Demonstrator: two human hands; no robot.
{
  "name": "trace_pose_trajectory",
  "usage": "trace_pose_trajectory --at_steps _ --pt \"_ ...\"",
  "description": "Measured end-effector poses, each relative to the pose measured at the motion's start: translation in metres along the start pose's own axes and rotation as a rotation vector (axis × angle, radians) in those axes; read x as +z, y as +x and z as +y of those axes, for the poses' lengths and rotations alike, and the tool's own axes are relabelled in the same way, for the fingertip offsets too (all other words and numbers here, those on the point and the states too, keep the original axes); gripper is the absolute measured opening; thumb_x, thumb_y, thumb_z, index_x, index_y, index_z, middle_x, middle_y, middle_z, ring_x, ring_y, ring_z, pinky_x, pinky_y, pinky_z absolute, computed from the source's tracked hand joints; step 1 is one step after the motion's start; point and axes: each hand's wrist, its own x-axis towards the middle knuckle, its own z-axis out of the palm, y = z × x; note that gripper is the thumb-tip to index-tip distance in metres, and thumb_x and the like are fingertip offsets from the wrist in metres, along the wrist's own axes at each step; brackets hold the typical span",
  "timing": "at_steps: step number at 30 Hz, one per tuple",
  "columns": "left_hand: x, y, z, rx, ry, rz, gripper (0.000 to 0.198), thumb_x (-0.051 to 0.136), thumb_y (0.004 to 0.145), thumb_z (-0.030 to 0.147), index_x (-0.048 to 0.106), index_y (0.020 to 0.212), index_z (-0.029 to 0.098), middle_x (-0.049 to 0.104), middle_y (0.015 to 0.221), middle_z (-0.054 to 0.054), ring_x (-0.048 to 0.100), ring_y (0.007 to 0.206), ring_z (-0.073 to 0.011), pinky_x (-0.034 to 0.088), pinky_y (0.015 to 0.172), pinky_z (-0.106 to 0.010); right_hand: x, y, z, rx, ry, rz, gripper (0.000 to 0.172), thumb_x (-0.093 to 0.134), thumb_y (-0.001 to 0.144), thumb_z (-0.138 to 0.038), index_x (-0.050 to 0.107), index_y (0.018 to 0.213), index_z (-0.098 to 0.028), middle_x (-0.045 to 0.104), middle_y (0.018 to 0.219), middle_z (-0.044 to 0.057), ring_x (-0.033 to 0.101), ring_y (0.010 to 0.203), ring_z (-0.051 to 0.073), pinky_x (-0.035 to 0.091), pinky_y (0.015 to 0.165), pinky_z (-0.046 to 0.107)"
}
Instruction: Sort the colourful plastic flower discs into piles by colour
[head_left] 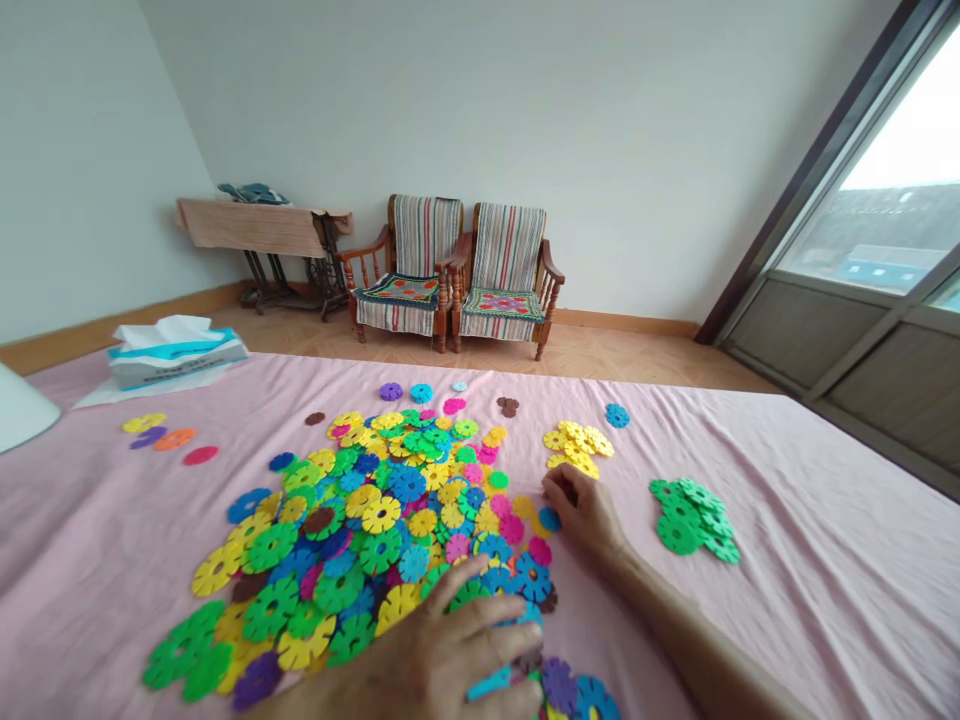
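The left hand (442,655) lies flat, fingers released and spread, on the near edge of a heap of flat, notched plastic discs in many colours (360,520) on a pink sheet (787,560). Beyond it, the right hand (583,512) curls its fingers onto a small blue disc (550,519) (pinched or merely touched, I cannot tell). Just past those fingers sits a cluster of yellow discs (577,445); to their right lies a cluster of green discs (694,518). The notches may snag, so one disc could drag its neighbours and muddle the clusters. The left palm hides the discs beneath it.
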Motion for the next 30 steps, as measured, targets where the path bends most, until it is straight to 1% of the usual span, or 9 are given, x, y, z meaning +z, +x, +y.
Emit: trace_pose_trajectory --at_steps 2,5,8,14,18,23,26,28,30 --pt "0.023 0.018 0.008 0.134 0.022 0.02 0.022 0.047 0.095 0.027 0.063 0.11 0.028 0.057 0.132 0.005 0.049 0.12 -0.0171 0.027 0.113 -0.045 0.001 -0.001 0.003 -0.012 0.007 0.015 0.023 0.048 0.084 -0.036 0.054 0.071 -0.018 0.053 0.059 -0.003 0.045 0.052 0.01 0.035 0.048 0.021" --pt "0.053 0.037 0.014 0.251 0.114 -0.02 0.03 0.04 0.097 0.022 0.063 0.114 0.029 0.045 0.142 0.009 0.042 0.127 -0.0154 0.041 0.104 -0.037 -0.002 -0.001 0.005 -0.023 0.024 0.014 0.023 0.049 0.084 -0.037 0.054 0.072 -0.019 0.052 0.059 -0.002 0.046 0.053 0.011 0.035 0.049 0.021" --pt "0.064 0.047 0.015 0.279 0.134 -0.09 0.038 0.033 0.097 0.02 0.062 0.119 0.029 0.049 0.139 0.009 0.044 0.125 -0.0151 0.046 0.096 -0.034 -0.002 -0.003 0.004 -0.015 0.038 0.001 0.025 0.048 0.085 -0.04 0.054 0.072 -0.019 0.052 0.06 -0.002 0.045 0.053 0.011 0.036 0.05 0.022" --pt "0.043 0.044 0.001 0.068 0.04 -0.181 0.033 0.036 0.098 0.027 0.057 0.123 0.025 0.059 0.128 -0.003 0.053 0.113 -0.0201 0.032 0.106 -0.043 0.0 -0.004 0.004 -0.009 0.065 -0.004 0.028 0.049 0.084 -0.044 0.054 0.072 -0.019 0.052 0.06 -0.002 0.045 0.055 0.013 0.037 0.05 0.022" --pt "0.036 0.039 -0.025 -0.099 0.03 -0.264 0.031 0.045 0.094 0.028 0.056 0.121 0.02 0.06 0.123 -0.009 0.05 0.117 -0.0242 0.025 0.109 -0.047 0.0 -0.003 0.005 -0.026 0.069 -0.008 0.026 0.05 0.086 -0.041 0.053 0.071 -0.019 0.05 0.06 -0.002 0.044 0.055 0.012 0.037 0.051 0.022" --pt "0.021 0.028 -0.057 -0.287 0.116 -0.235 0.036 0.041 0.095 0.017 0.049 0.13 0.02 0.05 0.136 -0.011 0.04 0.129 -0.0265 0.02 0.111 -0.051 -0.001 -0.004 0.003 -0.026 0.035 -0.022 0.027 0.048 0.086 -0.04 0.052 0.07 -0.019 0.048 0.059 -0.003 0.042 0.054 0.012 0.034 0.05 0.022" --pt "-0.003 0.011 -0.053 -0.277 0.026 -0.243 0.038 0.04 0.097 0.032 0.046 0.134 0.022 0.049 0.139 -0.009 0.039 0.131 -0.0261 0.021 0.112 -0.05 -0.002 -0.004 0.002 -0.019 0.015 -0.02 0.027 0.048 0.087 -0.041 0.054 0.072 -0.019 0.049 0.06 -0.002 0.043 0.054 0.012 0.034 0.049 0.023" --pt "-0.017 -0.004 -0.037 -0.201 -0.1 -0.268 0.055 0.044 0.091 0.055 0.044 0.136 0.024 0.048 0.141 -0.008 0.041 0.13 -0.027 0.026 0.111 -0.048 -0.002 -0.004 0.001 -0.02 0.01 -0.012 0.026 0.048 0.086 -0.041 0.055 0.073 -0.019 0.05 0.06 -0.002 0.044 0.054 0.012 0.034 0.05 0.023" --pt "-0.023 -0.021 -0.016 -0.174 -0.18 -0.291 0.054 0.049 0.087 0.056 0.048 0.133 0.028 0.048 0.141 -0.004 0.044 0.128 -0.028 0.025 0.112 -0.05 -0.002 -0.004 0.002 -0.017 0.013 -0.011 0.026 0.049 0.086 -0.041 0.055 0.073 -0.019 0.051 0.06 -0.002 0.045 0.054 0.012 0.034 0.05 0.023"
